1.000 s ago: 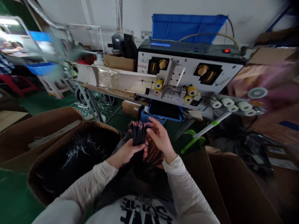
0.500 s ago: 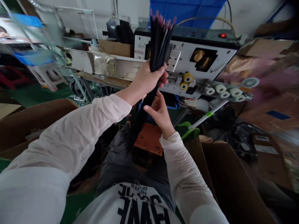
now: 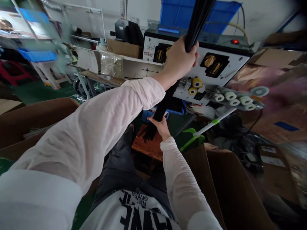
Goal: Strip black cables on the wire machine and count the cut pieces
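A long bundle of thin black wires (image 3: 168,95) runs steeply from the top edge of the view down to a frayed lower end above an orange-brown stool (image 3: 148,147). My left hand (image 3: 181,59) is raised high and wrapped in a fist around the upper part of the bundle. My right hand (image 3: 161,125) is low, near my knees, with its fingers closed round the bundle close to its lower end. The bundle's top tips are cut off by the frame.
A white wire-cutting machine (image 3: 216,73) with yellow and white rollers stands just behind the bundle, a blue bin (image 3: 177,16) above it. Open cardboard boxes sit at the left (image 3: 35,115) and right (image 3: 230,185). A green-and-white handled tool (image 3: 203,129) leans below the machine.
My left hand has lifted the bundle from knee height to well above the machine's face. My right hand has slid down along the wires to their lower end.
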Demonstrator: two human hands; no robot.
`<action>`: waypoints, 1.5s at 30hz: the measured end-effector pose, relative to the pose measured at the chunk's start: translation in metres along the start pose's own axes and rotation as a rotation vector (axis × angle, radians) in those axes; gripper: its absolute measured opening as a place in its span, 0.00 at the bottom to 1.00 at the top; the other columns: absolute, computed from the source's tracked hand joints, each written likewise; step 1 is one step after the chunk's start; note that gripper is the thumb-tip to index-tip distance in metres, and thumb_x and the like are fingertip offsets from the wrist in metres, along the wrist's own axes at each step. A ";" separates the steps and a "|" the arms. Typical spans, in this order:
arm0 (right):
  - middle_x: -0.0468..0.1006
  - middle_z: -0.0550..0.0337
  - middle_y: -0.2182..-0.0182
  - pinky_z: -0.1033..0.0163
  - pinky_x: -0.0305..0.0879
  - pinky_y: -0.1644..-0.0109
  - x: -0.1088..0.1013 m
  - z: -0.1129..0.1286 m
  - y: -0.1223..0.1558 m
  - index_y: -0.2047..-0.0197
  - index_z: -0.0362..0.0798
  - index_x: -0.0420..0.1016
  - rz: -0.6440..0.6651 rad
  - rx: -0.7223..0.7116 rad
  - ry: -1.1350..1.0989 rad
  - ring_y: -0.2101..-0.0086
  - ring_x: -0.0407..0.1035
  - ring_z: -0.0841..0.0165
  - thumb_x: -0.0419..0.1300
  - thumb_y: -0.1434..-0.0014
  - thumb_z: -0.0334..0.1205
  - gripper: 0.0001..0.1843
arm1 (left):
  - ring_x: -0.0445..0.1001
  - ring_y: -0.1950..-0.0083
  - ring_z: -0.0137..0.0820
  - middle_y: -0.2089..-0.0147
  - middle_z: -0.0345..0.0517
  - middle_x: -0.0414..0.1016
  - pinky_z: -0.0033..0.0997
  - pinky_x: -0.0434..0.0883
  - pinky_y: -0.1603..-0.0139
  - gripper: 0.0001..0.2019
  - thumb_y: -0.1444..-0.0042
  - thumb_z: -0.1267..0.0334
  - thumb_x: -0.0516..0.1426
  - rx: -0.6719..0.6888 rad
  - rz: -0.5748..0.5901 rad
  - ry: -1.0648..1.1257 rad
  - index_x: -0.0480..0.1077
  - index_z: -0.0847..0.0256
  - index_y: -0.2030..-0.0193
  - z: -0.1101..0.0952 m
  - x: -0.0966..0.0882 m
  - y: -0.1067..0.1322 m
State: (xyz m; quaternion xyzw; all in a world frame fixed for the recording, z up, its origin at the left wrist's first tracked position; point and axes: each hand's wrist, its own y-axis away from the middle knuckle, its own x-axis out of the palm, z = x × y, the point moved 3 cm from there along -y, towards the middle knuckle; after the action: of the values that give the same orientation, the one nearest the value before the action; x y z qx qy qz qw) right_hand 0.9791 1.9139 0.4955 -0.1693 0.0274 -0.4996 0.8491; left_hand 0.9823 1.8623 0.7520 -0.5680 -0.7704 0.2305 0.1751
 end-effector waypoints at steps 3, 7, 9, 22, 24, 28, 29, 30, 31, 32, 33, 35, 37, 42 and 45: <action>0.74 0.65 0.71 0.61 0.67 0.56 -0.008 -0.034 0.018 0.55 0.47 0.71 0.035 0.093 -0.027 0.67 0.72 0.69 0.69 0.55 0.44 0.24 | 0.68 0.70 0.21 0.68 0.42 0.67 0.31 0.68 0.64 0.06 0.38 0.74 0.45 -0.020 0.037 -0.023 0.58 0.62 0.64 0.005 0.005 -0.005; 0.75 0.62 0.69 0.63 0.66 0.56 -0.018 -0.082 0.044 0.59 0.45 0.74 -0.012 0.197 -0.011 0.66 0.71 0.70 0.70 0.57 0.43 0.22 | 0.69 0.72 0.21 0.67 0.43 0.68 0.27 0.66 0.67 0.05 0.39 0.73 0.44 -0.035 0.043 -0.043 0.59 0.64 0.61 0.009 0.004 -0.007; 0.75 0.62 0.70 0.64 0.67 0.60 -0.024 -0.101 0.054 0.59 0.44 0.74 -0.062 0.233 -0.004 0.68 0.70 0.71 0.69 0.56 0.45 0.22 | 0.70 0.71 0.20 0.67 0.43 0.68 0.23 0.64 0.69 0.05 0.40 0.72 0.44 -0.039 0.039 -0.021 0.59 0.64 0.62 0.011 0.001 -0.007; 0.76 0.59 0.71 0.67 0.62 0.76 -0.043 -0.152 0.068 0.62 0.45 0.72 -0.237 0.334 0.035 0.77 0.67 0.72 0.64 0.54 0.54 0.23 | 0.69 0.75 0.23 0.71 0.42 0.67 0.24 0.67 0.75 0.06 0.41 0.74 0.47 0.033 0.133 0.215 0.58 0.60 0.66 0.025 -0.003 0.015; 0.75 0.61 0.74 0.68 0.60 0.77 -0.049 -0.157 0.069 0.63 0.45 0.73 -0.229 0.336 0.054 0.79 0.65 0.73 0.66 0.55 0.53 0.22 | 0.69 0.74 0.24 0.71 0.42 0.66 0.25 0.67 0.75 0.06 0.40 0.74 0.47 0.033 0.138 0.234 0.59 0.60 0.66 0.027 -0.005 0.018; 0.70 0.64 0.78 0.67 0.59 0.76 -0.060 -0.163 0.066 0.67 0.44 0.72 -0.238 0.316 0.096 0.80 0.62 0.74 0.66 0.55 0.53 0.21 | 0.70 0.73 0.25 0.72 0.41 0.66 0.26 0.67 0.72 0.03 0.40 0.71 0.49 0.048 0.135 0.255 0.60 0.62 0.65 0.033 -0.011 0.021; 0.70 0.64 0.78 0.67 0.60 0.76 -0.063 -0.165 0.066 0.68 0.43 0.72 -0.241 0.310 0.106 0.80 0.62 0.74 0.66 0.55 0.53 0.21 | 0.70 0.72 0.25 0.72 0.40 0.66 0.27 0.68 0.71 0.02 0.40 0.70 0.49 0.063 0.137 0.257 0.60 0.63 0.65 0.035 -0.012 0.022; 0.71 0.63 0.78 0.67 0.60 0.76 -0.064 -0.167 0.065 0.68 0.43 0.72 -0.243 0.305 0.117 0.79 0.62 0.74 0.66 0.56 0.53 0.21 | 0.71 0.72 0.25 0.72 0.40 0.66 0.27 0.68 0.69 0.02 0.40 0.68 0.50 0.075 0.142 0.256 0.61 0.63 0.65 0.036 -0.013 0.022; 0.71 0.62 0.78 0.67 0.60 0.75 -0.065 -0.170 0.065 0.68 0.43 0.72 -0.245 0.301 0.128 0.79 0.63 0.73 0.66 0.56 0.54 0.22 | 0.71 0.71 0.25 0.72 0.39 0.66 0.27 0.68 0.67 0.02 0.40 0.68 0.51 0.081 0.145 0.253 0.61 0.64 0.64 0.038 -0.014 0.024; 0.72 0.61 0.77 0.66 0.60 0.75 -0.066 -0.173 0.065 0.68 0.43 0.72 -0.247 0.299 0.140 0.79 0.63 0.73 0.66 0.56 0.54 0.22 | 0.72 0.70 0.25 0.73 0.38 0.66 0.28 0.68 0.66 0.02 0.41 0.69 0.51 0.078 0.148 0.250 0.62 0.65 0.64 0.040 -0.015 0.025; 0.73 0.60 0.77 0.66 0.60 0.75 -0.066 -0.176 0.066 0.68 0.43 0.72 -0.252 0.300 0.151 0.79 0.63 0.72 0.66 0.56 0.55 0.23 | 0.72 0.69 0.25 0.73 0.38 0.66 0.28 0.68 0.64 0.01 0.41 0.70 0.52 0.066 0.147 0.248 0.62 0.65 0.64 0.043 -0.017 0.027; 0.75 0.58 0.75 0.66 0.61 0.74 -0.066 -0.183 0.069 0.68 0.43 0.72 -0.266 0.304 0.177 0.78 0.64 0.71 0.64 0.55 0.56 0.23 | 0.72 0.68 0.24 0.73 0.37 0.65 0.28 0.68 0.62 0.01 0.41 0.72 0.53 0.029 0.127 0.258 0.63 0.64 0.64 0.049 -0.021 0.032; 0.76 0.56 0.74 0.66 0.62 0.74 -0.067 -0.189 0.073 0.69 0.43 0.71 -0.278 0.307 0.206 0.76 0.66 0.70 0.62 0.53 0.57 0.22 | 0.71 0.69 0.23 0.72 0.38 0.65 0.28 0.69 0.62 0.03 0.41 0.73 0.53 -0.001 0.109 0.287 0.63 0.64 0.65 0.055 -0.026 0.036; 0.74 0.59 0.78 0.65 0.62 0.73 -0.076 -0.192 0.072 0.72 0.46 0.69 -0.268 0.305 0.283 0.76 0.66 0.70 0.59 0.49 0.56 0.20 | 0.69 0.72 0.24 0.73 0.40 0.65 0.31 0.69 0.67 0.03 0.41 0.72 0.54 0.008 0.056 0.331 0.64 0.64 0.67 0.060 -0.045 0.040; 0.73 0.59 0.78 0.64 0.63 0.71 -0.085 -0.191 0.068 0.73 0.45 0.69 -0.250 0.296 0.323 0.76 0.66 0.69 0.61 0.51 0.55 0.19 | 0.69 0.73 0.24 0.74 0.37 0.65 0.34 0.70 0.65 0.02 0.41 0.73 0.53 0.067 0.028 0.363 0.64 0.66 0.65 0.053 -0.058 0.043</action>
State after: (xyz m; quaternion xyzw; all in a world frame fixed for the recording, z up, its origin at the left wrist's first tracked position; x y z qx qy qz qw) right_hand 0.9529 1.9671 0.2839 0.0367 0.0682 -0.6198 0.7809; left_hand 1.0056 1.8099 0.6838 -0.6049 -0.7100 0.1524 0.3268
